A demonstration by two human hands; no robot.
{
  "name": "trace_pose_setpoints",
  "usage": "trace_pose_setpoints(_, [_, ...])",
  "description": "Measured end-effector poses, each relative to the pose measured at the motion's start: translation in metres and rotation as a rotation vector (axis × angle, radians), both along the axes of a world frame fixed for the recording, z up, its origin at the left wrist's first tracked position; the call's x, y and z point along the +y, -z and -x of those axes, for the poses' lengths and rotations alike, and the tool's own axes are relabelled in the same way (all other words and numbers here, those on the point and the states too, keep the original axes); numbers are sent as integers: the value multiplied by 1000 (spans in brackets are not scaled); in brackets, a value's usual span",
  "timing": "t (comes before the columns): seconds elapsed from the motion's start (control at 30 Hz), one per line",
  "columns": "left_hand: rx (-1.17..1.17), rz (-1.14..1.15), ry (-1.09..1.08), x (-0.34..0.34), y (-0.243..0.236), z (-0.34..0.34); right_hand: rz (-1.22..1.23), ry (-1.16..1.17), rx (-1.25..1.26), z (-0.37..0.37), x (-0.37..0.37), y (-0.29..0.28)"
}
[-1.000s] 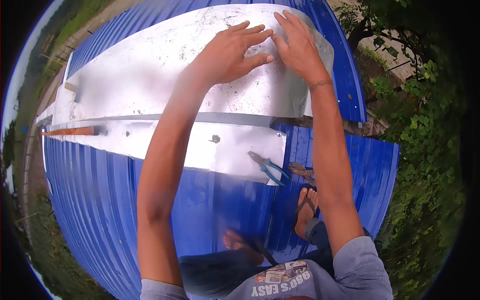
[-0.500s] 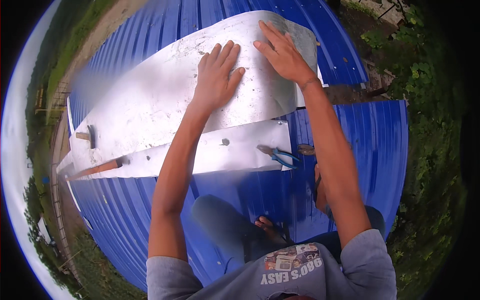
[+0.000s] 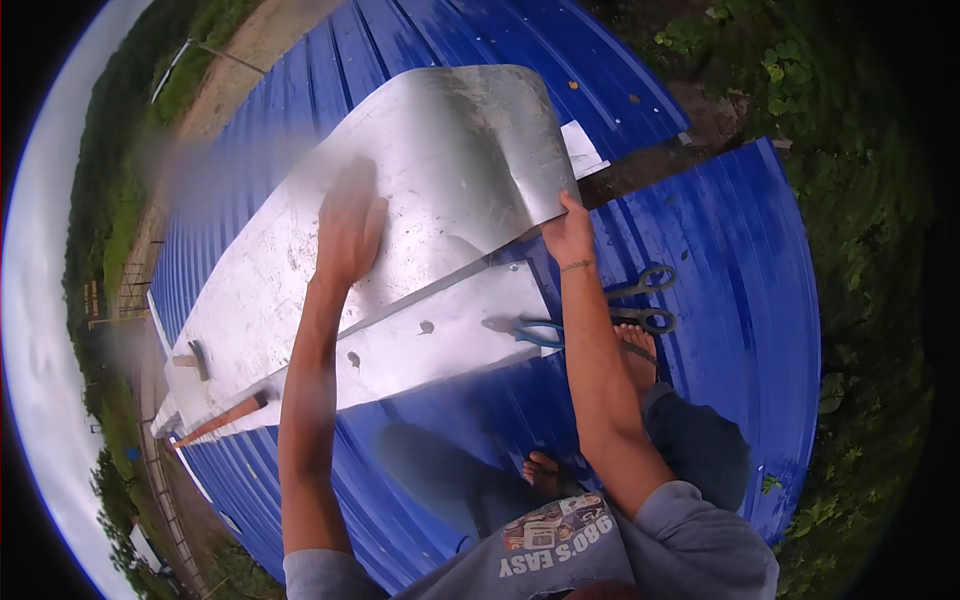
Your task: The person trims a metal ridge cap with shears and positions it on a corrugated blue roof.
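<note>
A large bent sheet of shiny metal (image 3: 440, 170) lies across the roof, its right end curled up. My left hand (image 3: 350, 225) rests flat on the sheet with its fingers stretched out, slightly blurred. At the sheet's near right corner, my right hand (image 3: 568, 232) grips the edge between thumb and fingers. Under the sheet's near side, a flat metal strip (image 3: 430, 335) with dark spots shows. Blue-handled pliers (image 3: 530, 330) lie on the strip's right end, partly behind my right forearm. Just right of that forearm are the dark looped handles (image 3: 655, 300) of a cutting tool.
Blue ribbed roofing panels (image 3: 720, 270) slope around me, with a dark gap (image 3: 645, 165) between two of them at the right. A hammer (image 3: 195, 360) lies at the sheet's far left, near a brown strip of wood (image 3: 222, 418). Greenery (image 3: 870, 330) borders the roof's right edge.
My right hand has come down from the sheet's top to its near right corner and closed on the edge. My left hand has slid left; the sheet's curled end has shifted.
</note>
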State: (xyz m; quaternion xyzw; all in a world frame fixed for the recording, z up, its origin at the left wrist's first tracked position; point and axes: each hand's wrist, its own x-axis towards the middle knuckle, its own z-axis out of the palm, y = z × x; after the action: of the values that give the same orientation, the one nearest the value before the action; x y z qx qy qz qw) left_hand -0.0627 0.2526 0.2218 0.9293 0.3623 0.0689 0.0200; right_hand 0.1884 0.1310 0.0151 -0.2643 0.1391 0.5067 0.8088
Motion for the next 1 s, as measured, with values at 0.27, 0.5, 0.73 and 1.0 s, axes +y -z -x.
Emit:
trace_pose_setpoints(0.27, [-16, -65, 75, 1, -2, -6, 101, 246, -545, -45, -21, -114])
trace_pose_setpoints(0.5, [-38, -8, 11, 6, 13, -9, 135, 239, -1264, -71, -10, -187])
trace_pose_setpoints(0.73, [30, -38, -161, 5, 16, 11, 235, 489, -2223, -119, -12, -249])
trace_pose_setpoints(1.0, [-125, -33, -48, -7, 12, -13, 550, -97, -1281, -125, -51, -157])
